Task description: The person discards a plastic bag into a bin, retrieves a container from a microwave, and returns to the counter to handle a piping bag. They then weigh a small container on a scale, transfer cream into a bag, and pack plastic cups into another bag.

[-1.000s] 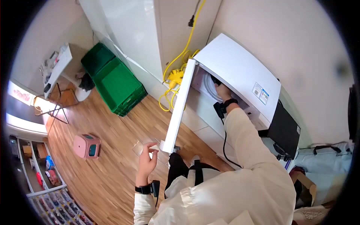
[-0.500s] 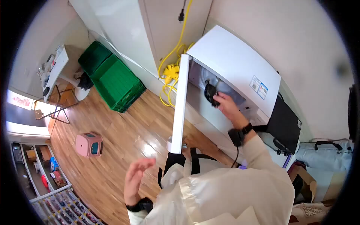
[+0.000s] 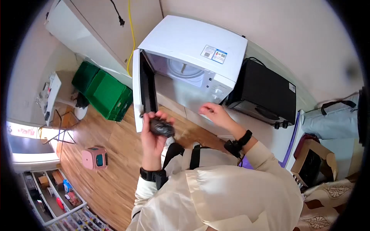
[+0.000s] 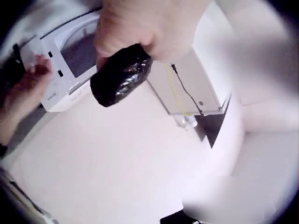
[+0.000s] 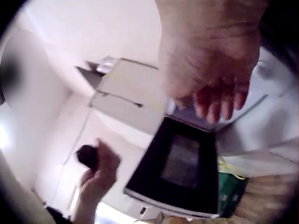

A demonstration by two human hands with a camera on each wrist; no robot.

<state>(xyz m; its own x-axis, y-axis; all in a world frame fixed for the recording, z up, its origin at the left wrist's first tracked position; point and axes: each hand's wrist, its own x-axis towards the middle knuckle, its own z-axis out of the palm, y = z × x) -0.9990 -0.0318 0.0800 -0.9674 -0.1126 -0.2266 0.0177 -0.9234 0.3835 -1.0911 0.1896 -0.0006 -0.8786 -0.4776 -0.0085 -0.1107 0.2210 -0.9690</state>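
Note:
My left hand [image 3: 152, 143] grips a bundle in shiny black plastic [image 3: 162, 128] in front of the open microwave door [image 3: 138, 92]. In the left wrist view the crinkled bundle [image 4: 120, 77] pokes out beyond the fingers; its contents are hidden. My right hand [image 3: 218, 115] hangs in front of the white microwave [image 3: 192, 40], below its control panel, fingers loosely curled and holding nothing. Inside the microwave cavity the round glass turntable [image 3: 184, 69] shows. The right wrist view shows the fingers of the right hand [image 5: 212, 70] bent with nothing between them.
A black oven-like appliance [image 3: 266, 94] stands right of the microwave. On the floor to the left are a green crate [image 3: 110, 92] and a pink stool [image 3: 93, 158]. A yellow cord [image 3: 132, 34] and a black plug [image 3: 121, 21] hang by the cabinet. An open cardboard box [image 3: 327, 163] sits at right.
My right hand has come out of the microwave with the black bundle, which is now in my left hand. The left hand has risen toward the door, and the head view has turned right.

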